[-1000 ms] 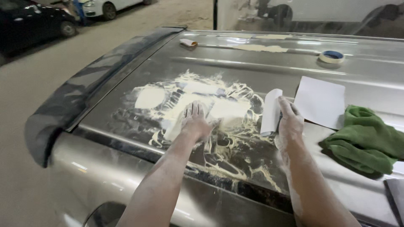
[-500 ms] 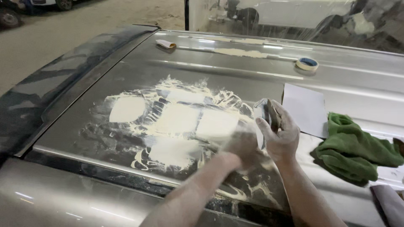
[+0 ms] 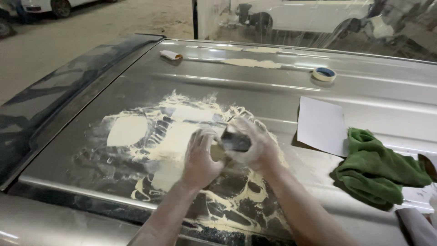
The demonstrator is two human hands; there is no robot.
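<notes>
Both my hands meet above a silver car roof (image 3: 255, 93), over a wide patch of pale yellow filler (image 3: 175, 136) smeared and partly sanded on it. My right hand (image 3: 257, 148) grips a folded sheet of sandpaper (image 3: 236, 140), dark side towards me. My left hand (image 3: 200, 159), dusted with filler, curls its fingers around the sheet's tan edge from the left. The two hands touch each other, a little above the roof's surface.
To the right lie a white paper sheet (image 3: 321, 125) and a crumpled green cloth (image 3: 378, 168). A roll of masking tape (image 3: 324, 74), a filler strip (image 3: 252, 63) and a small rolled paper (image 3: 170, 55) sit at the far edge. A dark spoiler (image 3: 50, 109) borders the left.
My left hand has lifted off the filler patch and come across to the right hand. The sheet has been turned or folded, so its dark side shows. The view has shifted closer.
</notes>
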